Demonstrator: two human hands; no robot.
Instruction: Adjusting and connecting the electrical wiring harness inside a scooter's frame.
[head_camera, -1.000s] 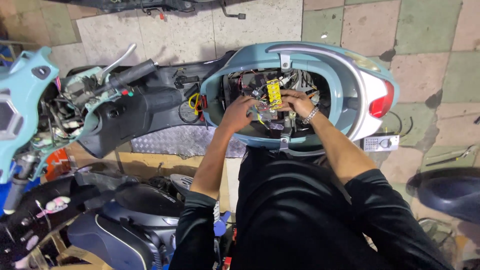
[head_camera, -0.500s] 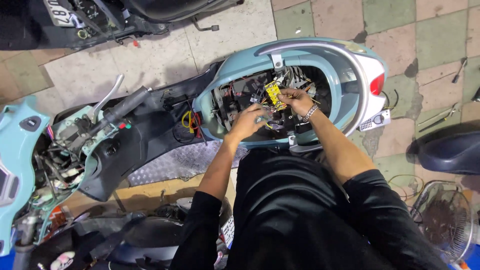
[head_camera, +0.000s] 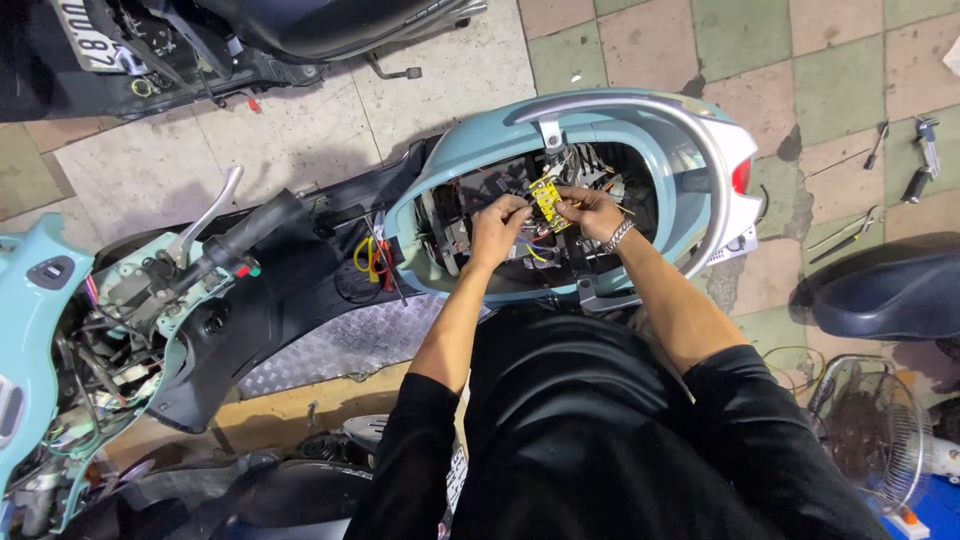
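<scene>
Inside the open seat well of the pale blue scooter body, a small yellow rectangular connector block sits between both hands, its long side running roughly away from the person. The left hand is curled nearly closed just left of the block, fingertips pinching at thin wires beside it. The right hand pinches the block's right edge, equally near.

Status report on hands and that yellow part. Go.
Left hand and right hand both pinching yellow part inside scooter bay. Wires crowd around it.
</scene>
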